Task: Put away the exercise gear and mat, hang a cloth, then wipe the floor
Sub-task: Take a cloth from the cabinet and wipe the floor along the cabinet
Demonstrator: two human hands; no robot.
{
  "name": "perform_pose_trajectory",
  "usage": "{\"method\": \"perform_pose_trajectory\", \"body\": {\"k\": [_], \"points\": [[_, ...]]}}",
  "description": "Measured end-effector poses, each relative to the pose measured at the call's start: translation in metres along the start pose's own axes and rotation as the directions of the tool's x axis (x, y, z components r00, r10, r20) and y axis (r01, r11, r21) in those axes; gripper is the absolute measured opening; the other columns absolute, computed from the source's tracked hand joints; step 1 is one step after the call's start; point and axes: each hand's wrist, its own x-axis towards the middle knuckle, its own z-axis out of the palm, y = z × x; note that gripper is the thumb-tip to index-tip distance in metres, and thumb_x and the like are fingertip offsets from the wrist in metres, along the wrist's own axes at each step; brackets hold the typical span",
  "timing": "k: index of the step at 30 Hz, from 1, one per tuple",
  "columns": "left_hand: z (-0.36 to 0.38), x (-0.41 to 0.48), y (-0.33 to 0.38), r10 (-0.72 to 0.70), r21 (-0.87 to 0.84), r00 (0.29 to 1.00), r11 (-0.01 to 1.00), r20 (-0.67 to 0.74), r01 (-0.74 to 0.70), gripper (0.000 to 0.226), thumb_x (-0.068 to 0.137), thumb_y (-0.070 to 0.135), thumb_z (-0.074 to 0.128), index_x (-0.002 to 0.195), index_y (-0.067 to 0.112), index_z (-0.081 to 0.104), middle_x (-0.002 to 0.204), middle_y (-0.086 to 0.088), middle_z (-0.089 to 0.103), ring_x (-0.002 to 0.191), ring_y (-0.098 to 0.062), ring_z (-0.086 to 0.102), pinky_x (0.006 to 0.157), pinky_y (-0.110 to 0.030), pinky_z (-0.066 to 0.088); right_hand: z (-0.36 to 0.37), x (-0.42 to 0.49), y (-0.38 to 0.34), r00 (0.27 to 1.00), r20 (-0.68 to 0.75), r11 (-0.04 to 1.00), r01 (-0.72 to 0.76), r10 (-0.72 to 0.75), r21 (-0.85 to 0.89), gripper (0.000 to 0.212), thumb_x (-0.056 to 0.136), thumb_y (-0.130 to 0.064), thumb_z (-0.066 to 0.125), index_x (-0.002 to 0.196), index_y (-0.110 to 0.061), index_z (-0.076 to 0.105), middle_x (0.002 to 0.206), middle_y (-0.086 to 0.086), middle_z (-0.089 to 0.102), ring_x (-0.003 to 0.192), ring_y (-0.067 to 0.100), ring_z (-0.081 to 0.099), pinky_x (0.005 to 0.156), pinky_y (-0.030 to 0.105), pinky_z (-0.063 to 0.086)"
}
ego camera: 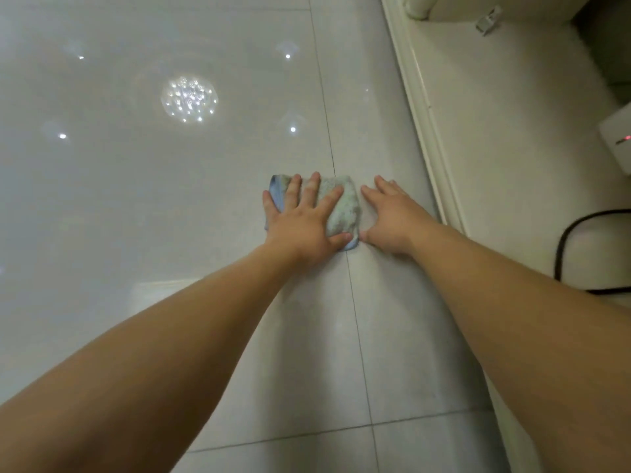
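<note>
Tile floor open leftward, baseboard right. Left hand spread on cloth; right hand flat beside.

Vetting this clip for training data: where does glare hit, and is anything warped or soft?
Head view: ceiling lights reflect as bright spots on the glossy floor, upper left; the wide lens bows the baseboard and stretches both forearms; the cloth under the left hand looks slightly soft.

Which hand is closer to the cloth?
Left. The left hand lies flat on top of the cloth, fingers spread, pressing it to the floor. The right hand rests flat on the floor just beside the cloth's right edge, not on it.
</note>
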Motion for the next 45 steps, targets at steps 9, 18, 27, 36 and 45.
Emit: {"method": "perform_pose_trajectory", "body": {"k": [9,18,27,36,45], "points": [[0.017,-0.045,0.01,0.042,0.043,0.999,0.998,-0.028,-0.041,0.085,0.086,0.077,0.033,0.155,0.042,0.0,0.165,-0.003,-0.011,0.15,-0.034,-0.015,0.111,-0.066,-0.017,0.007,-0.04,0.004,0.991,-0.094,0.995,0.096,-0.097,-0.018,0.089,0.083,-0.026,0.069,0.155,-0.02,0.018,0.163,0.0,0.011,0.15,0.016,0.01,0.12,0.029,0.012],[0.025,-0.082,0.005,0.097,0.035,0.995,0.995,-0.037,-0.096,0.083,0.087,0.075,0.035,0.156,0.041,0.004,0.166,-0.004,-0.008,0.151,-0.032,-0.014,0.115,-0.057,-0.018,0.027,-0.067,0.005,0.995,-0.071,0.997,0.068,-0.07,-0.039,0.081,0.087,-0.029,0.064,0.155,-0.021,0.02,0.162,0.001,0.016,0.148,0.018,0.014,0.119,0.029,0.013],[0.014,-0.112,-0.072,0.092,0.07,0.995,0.994,-0.041,-0.089,0.082,0.087,0.076,0.034,0.155,0.043,0.003,0.166,-0.001,-0.006,0.151,-0.028,-0.012,0.116,-0.054,-0.018,0.038,-0.076,-0.038,0.984,-0.013,0.981,0.175,-0.177,-0.088,0.08,0.09,-0.038,0.06,0.155,-0.02,0.018,0.163,0.001,0.012,0.149,0.02,0.01,0.121,0.033,0.014],[-0.002,-0.141,-0.184,0.03,0.083,0.998,0.996,-0.053,-0.025,0.086,0.079,0.079,0.028,0.155,0.044,0.008,0.166,0.0,0.0,0.152,-0.025,-0.005,0.119,-0.048,-0.011,0.051,-0.057,-0.13,0.941,0.039,0.931,0.337,-0.335,-0.136,0.078,0.093,-0.043,0.056,0.156,-0.018,0.017,0.163,0.002,0.011,0.149,0.02,0.009,0.12,0.031,0.01],[-0.019,-0.177,-0.283,-0.08,0.057,0.996,0.995,-0.047,0.083,0.086,0.078,0.079,0.03,0.154,0.046,0.007,0.166,0.004,-0.001,0.152,-0.021,-0.004,0.12,-0.048,-0.007,0.077,-0.033,-0.236,0.869,0.06,0.858,0.495,-0.491,-0.14,0.079,0.092,-0.048,0.056,0.155,-0.017,0.019,0.163,0.004,0.014,0.149,0.022,0.01,0.119,0.03,0.008]]}}
